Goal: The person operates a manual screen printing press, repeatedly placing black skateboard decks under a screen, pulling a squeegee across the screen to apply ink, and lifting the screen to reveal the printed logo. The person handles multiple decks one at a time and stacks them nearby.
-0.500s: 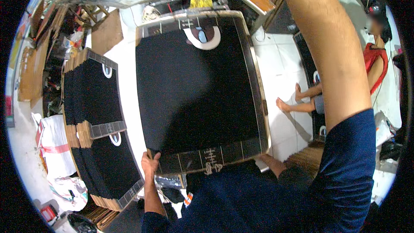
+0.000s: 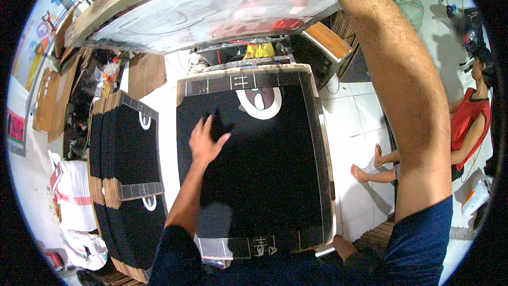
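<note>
Head view, left hand (image 2: 205,144) reaching over black panel (image 2: 264,180), its grip spread apart, right arm (image 2: 407,85) raised past upper edge, that grip unseen, state cannot be told

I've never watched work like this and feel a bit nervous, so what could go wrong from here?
The tilted wood-edged screen might swing down toward the left hand over the black panel; the right hand is out of view, so its hold can't be judged. The left hand could also smudge the nearby white-rimmed print if that is wet, which I can't tell.
</note>
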Demonstrator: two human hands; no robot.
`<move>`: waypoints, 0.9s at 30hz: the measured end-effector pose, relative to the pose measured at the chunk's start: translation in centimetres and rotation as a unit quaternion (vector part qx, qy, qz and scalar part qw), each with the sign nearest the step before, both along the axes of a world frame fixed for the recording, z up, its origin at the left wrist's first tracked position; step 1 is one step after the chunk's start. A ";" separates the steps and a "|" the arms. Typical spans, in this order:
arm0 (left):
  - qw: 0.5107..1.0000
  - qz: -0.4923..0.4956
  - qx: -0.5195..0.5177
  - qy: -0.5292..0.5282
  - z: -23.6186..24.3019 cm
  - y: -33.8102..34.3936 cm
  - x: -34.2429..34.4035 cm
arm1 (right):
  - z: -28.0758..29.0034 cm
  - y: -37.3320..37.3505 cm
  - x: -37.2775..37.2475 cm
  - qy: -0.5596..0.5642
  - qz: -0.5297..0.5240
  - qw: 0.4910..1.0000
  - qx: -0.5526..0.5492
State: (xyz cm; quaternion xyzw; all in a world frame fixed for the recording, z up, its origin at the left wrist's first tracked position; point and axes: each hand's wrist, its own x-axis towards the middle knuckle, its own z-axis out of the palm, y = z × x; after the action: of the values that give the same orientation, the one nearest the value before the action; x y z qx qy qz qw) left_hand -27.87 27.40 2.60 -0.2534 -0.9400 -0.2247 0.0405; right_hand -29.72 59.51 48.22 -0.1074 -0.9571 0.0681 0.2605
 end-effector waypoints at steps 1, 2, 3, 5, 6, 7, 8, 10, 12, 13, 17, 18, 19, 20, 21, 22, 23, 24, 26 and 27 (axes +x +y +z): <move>0.999 -0.005 -0.025 0.039 -0.6 4.1 -2.3 | 0.1 -0.1 -0.7 -0.006 -0.015 1.000 0.005; 0.999 0.007 -0.049 0.020 -1.2 8.0 -4.3 | 0.2 0.1 -1.1 -0.014 -0.030 0.999 0.010; 0.998 0.012 -0.061 -0.015 -1.8 11.4 -6.1 | 0.6 1.1 -0.6 -0.035 0.012 0.999 0.013; 0.996 0.000 -0.077 -0.037 -2.7 17.1 -8.9 | 0.6 1.9 -1.7 -0.009 0.015 0.999 0.036; 0.994 -0.006 -0.097 -0.047 -3.0 19.4 -9.5 | 0.5 2.0 -2.5 0.002 0.018 0.999 0.049; 0.993 -0.005 -0.103 -0.057 -3.4 21.2 -9.8 | 0.8 2.8 -4.1 -0.009 0.053 0.993 0.109; 0.989 -0.002 -0.124 -0.080 -3.7 22.6 -9.9 | 1.3 3.3 -5.7 -0.018 0.110 0.980 0.167; 0.978 0.003 -0.193 -0.084 -4.5 23.8 -9.9 | 2.5 3.7 -9.5 -0.025 0.149 0.952 0.267; 0.977 0.012 -0.209 -0.043 -5.2 23.8 -9.6 | 2.8 3.9 -12.5 -0.033 0.111 0.947 0.301; 0.978 0.010 -0.204 -0.046 -5.3 23.9 -9.7 | 2.9 4.0 -13.6 -0.043 0.091 0.955 0.281; 0.980 0.008 -0.192 -0.042 -4.9 23.8 -9.8 | 2.1 4.0 -15.9 -0.055 0.065 0.968 0.235; 0.979 0.008 -0.195 -0.053 -4.8 23.7 -9.7 | 1.9 3.9 -15.9 -0.055 0.062 0.971 0.226; 0.979 0.007 -0.196 -0.055 -4.9 23.7 -9.6 | 1.7 3.8 -15.7 -0.054 0.059 0.973 0.219; 0.979 0.015 -0.200 -0.033 -5.1 23.7 -9.5 | 1.4 3.7 -15.5 -0.052 0.057 0.974 0.213; 0.982 0.009 -0.187 -0.029 -5.4 23.6 -9.5 | 1.2 3.6 -15.2 -0.050 0.056 0.976 0.206; 0.988 0.007 -0.154 -0.017 -5.8 23.5 -9.6 | 1.0 3.6 -14.7 -0.049 0.054 0.977 0.200; 0.992 0.009 -0.126 0.008 -6.2 23.3 -9.7 | 0.7 3.6 -14.2 -0.049 0.050 0.979 0.193; 0.995 0.000 -0.096 0.012 -6.6 23.2 -10.0 | 0.5 3.5 -13.5 -0.047 0.049 0.980 0.185; 0.995 -0.005 -0.031 0.095 -6.9 23.1 -9.6 | 0.1 3.2 -12.0 -0.041 0.045 0.984 0.169; 0.991 -0.044 -0.021 0.128 -6.8 23.0 -8.3 | -0.2 3.2 -11.2 -0.038 0.044 0.985 0.160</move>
State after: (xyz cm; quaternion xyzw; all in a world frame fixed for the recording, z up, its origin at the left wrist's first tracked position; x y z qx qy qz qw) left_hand -36.21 50.38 -4.24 -0.3218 -0.9197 -0.1721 0.1451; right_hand -40.89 62.70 48.05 -0.0243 -0.9687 -0.0782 0.2344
